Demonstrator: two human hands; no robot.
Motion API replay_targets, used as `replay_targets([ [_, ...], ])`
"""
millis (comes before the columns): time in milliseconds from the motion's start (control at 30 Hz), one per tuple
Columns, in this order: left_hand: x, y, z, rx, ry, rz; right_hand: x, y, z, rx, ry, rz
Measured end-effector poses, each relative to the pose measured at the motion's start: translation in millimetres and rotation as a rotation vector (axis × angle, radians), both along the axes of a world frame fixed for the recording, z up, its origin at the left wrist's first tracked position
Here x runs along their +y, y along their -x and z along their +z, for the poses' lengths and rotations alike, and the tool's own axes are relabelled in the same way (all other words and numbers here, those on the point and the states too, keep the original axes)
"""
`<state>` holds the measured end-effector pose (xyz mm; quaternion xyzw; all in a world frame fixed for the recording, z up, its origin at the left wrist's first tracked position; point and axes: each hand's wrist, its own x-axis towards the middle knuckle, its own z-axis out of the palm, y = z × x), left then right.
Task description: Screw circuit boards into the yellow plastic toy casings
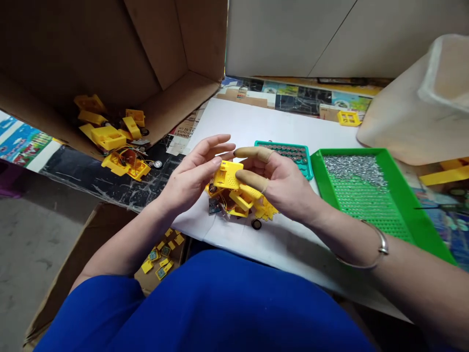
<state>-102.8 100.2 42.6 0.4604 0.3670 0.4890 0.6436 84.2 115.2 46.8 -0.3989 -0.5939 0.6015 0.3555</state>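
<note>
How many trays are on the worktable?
2: the green tray holding small silver pieces, to the right, and the teal tray, partly hidden behind the right hand.

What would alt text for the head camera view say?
A person's left hand and right hand hold a yellow casing above more yellow parts on a white sheet; a green tray of silvery pieces sits to the right.
</note>
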Motion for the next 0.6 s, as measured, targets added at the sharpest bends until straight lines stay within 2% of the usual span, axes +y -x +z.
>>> replay_targets([
  [200, -1.1, 6.4, -5.8, 0.020, -0.033, 0.110, -7.4, -1.1, -3.1, -0.069, -0.106, -0.080],
  [433, 0.0, 16.5, -14.0, 0.080, -0.040, 0.180, -4.7, -1.5, -3.8, -0.071, -0.062, -0.113],
  [533, -2.9, 28.0, -16.8, 0.205, -0.128, 0.247, -4.8, -3.1, -3.7, -0.099, -0.043, -0.156],
  [600, -7.9, 41.7, -19.5, 0.387, -0.233, 0.341, -10.8, -8.7, 0.2, -0.106, -0.068, -0.189],
])
